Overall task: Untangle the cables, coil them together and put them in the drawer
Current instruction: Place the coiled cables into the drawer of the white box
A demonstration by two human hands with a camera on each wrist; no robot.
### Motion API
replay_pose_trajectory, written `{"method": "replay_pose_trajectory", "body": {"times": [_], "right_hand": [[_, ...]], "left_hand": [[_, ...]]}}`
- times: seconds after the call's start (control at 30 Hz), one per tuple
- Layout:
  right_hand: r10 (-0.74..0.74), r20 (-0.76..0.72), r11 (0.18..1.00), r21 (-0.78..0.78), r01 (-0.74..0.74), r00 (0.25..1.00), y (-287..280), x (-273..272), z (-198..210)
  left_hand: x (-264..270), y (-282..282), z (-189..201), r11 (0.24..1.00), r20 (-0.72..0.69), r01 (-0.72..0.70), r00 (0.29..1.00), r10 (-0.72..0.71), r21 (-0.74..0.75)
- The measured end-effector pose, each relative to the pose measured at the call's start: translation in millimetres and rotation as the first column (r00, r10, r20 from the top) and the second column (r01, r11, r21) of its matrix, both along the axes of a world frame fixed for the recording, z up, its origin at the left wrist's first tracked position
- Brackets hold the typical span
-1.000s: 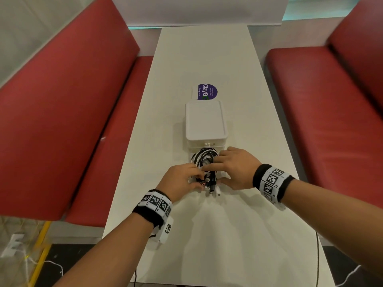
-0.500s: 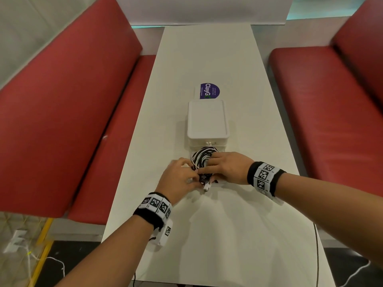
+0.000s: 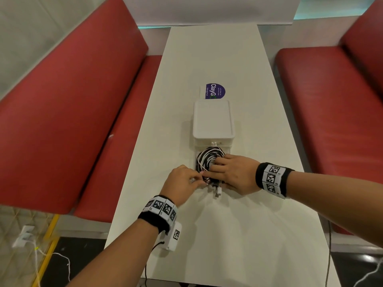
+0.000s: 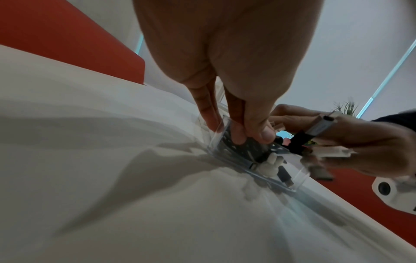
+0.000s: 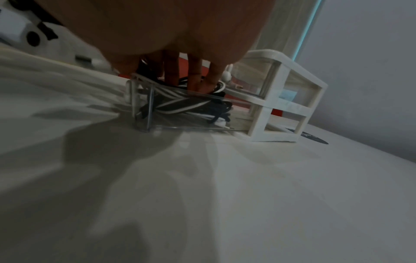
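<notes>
A coil of black and white cables (image 3: 207,158) lies in the clear drawer (image 3: 196,162), pulled out of the white drawer unit (image 3: 213,121) toward me. My right hand (image 3: 217,168) lies over the coil's near half, fingers curled down onto it (image 5: 195,83), thumb at the drawer's front. My left hand (image 3: 202,178) pinches cable ends at the drawer's front left corner (image 4: 249,137). A silver plug (image 4: 319,124) and white and black plugs stick out over the front wall. In the right wrist view the cables (image 5: 186,105) show through the clear wall.
The drawer unit stands mid-table on the long white table (image 3: 207,235). A purple sticker (image 3: 215,91) lies behind it. Red benches (image 3: 68,121) run along both sides. Cords hang off the table's near edge.
Both hands have shifted slightly away from me along the drawer. The right hand now covers more of the coil, and the coil sits lower in the drawer.
</notes>
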State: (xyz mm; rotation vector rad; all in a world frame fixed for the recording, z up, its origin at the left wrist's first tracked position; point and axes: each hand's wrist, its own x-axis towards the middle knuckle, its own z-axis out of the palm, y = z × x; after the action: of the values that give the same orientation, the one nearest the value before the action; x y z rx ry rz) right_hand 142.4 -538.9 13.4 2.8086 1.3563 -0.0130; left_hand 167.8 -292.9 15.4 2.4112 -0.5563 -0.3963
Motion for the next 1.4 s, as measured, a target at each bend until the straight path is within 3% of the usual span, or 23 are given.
{"method": "replay_pose_trajectory", "body": {"times": [0.17, 0.4, 0.67, 0.93, 1.07, 1.17, 1.3, 1.4], "right_hand": [[0.031, -0.024, 0.999, -0.029, -0.032, 0.999, -4, 5, 1], [-0.052, 0.060, 0.989, 0.139, 0.043, 0.997, 9, 4, -8], [-0.228, 0.118, 0.956, 0.216, 0.199, 0.967, 19, 2, -10], [-0.338, 0.190, 0.928, 0.227, 0.294, 0.922, 27, -3, -7], [-0.414, 0.187, 0.899, 0.235, 0.369, 0.891, 37, -9, -13], [-0.378, 0.215, 0.919, 0.205, 0.337, 0.900, 37, -11, -16], [-0.278, 0.162, 0.959, 0.102, 0.264, 0.947, 26, -20, -13], [-0.311, 0.120, 0.945, 0.141, 0.294, 0.943, 24, -23, -8]], "left_hand": [[0, 0, 3, 1.000, -0.032, -0.021, 0.999, 0.021, -0.006], [-3, 2, -5, 1.000, 0.026, 0.014, 1.000, -0.014, -0.001], [-3, 16, -3, 0.987, 0.028, 0.081, 0.997, -0.077, -0.142], [-2, 17, -2, 0.982, 0.093, 0.142, 0.987, -0.131, -0.122], [-7, 9, 4, 0.993, 0.168, 0.060, 0.985, -0.042, -0.105], [-3, 3, 10, 0.995, 0.146, 0.055, 0.988, -0.043, -0.082], [-1, 1, 4, 0.992, 0.233, 0.126, 0.964, -0.126, 0.015], [0, 0, 4, 0.994, 0.188, 0.108, 0.976, -0.106, 0.000]]}}
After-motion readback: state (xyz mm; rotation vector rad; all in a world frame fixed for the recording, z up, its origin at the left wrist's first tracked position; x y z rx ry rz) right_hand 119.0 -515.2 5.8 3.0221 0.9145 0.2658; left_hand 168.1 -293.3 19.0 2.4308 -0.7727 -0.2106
